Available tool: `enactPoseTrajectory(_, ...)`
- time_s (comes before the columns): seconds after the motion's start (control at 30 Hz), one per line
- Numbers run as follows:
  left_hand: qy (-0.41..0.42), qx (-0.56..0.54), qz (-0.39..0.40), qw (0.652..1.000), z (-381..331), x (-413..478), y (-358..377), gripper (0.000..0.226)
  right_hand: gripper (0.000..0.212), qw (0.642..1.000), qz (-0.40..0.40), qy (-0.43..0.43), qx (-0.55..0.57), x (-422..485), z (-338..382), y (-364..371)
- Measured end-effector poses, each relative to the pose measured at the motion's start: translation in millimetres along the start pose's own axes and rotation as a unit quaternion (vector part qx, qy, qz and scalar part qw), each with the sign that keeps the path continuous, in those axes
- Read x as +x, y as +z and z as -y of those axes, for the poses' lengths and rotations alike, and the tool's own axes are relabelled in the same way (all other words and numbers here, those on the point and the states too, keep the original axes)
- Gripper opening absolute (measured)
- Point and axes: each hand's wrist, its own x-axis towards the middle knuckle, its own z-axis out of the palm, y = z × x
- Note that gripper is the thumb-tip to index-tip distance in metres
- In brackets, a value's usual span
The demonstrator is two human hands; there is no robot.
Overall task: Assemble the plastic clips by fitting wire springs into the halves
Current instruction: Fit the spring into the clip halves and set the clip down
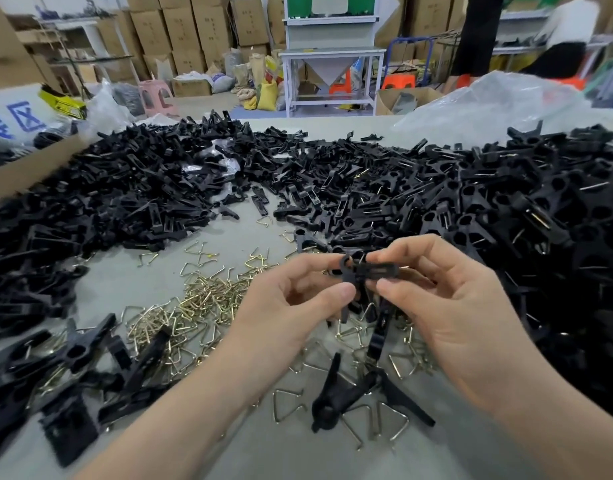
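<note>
Both hands hold a black plastic clip [364, 271] above the table's middle. My left hand [291, 299] pinches its ring end between thumb and forefinger. My right hand [447, 292] pinches the other end, fingers curled over it. A thin wire part shows at the clip's top, between the two hands. Under and left of my hands lies a heap of brass-coloured wire springs [194, 306]. Loose black clip halves [142, 188] are piled across the far left of the table.
A big heap of black clips with springs [540, 220] fills the right side. More clips [55, 368] lie near left, and one spread clip [339, 396] sits below my hands. A cardboard box [28, 168], clear plastic bags [499, 102] and a person [568, 39] are behind.
</note>
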Motion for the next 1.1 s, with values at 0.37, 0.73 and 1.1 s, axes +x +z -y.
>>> enactPoseTrajectory(0.37, -0.024, -0.046, -0.009, 0.999, 2, -1, 5, 0.015, 0.022, 0.998, -0.040, 0.052, -0.021, -4, -7, 3)
enactPoseTrajectory(0.73, -0.047, -0.118, 0.007, 0.992, 7, 0, 5, 0.020, 0.019, 0.996, -0.013, 0.000, -0.088, -6, 1, 6)
enactPoseTrajectory(1.1, 0.010, -0.102, -0.013, 0.995, 3, 1, 5, 0.028, 0.017, 0.998, -0.040, 0.043, 0.001, -6, 2, 9)
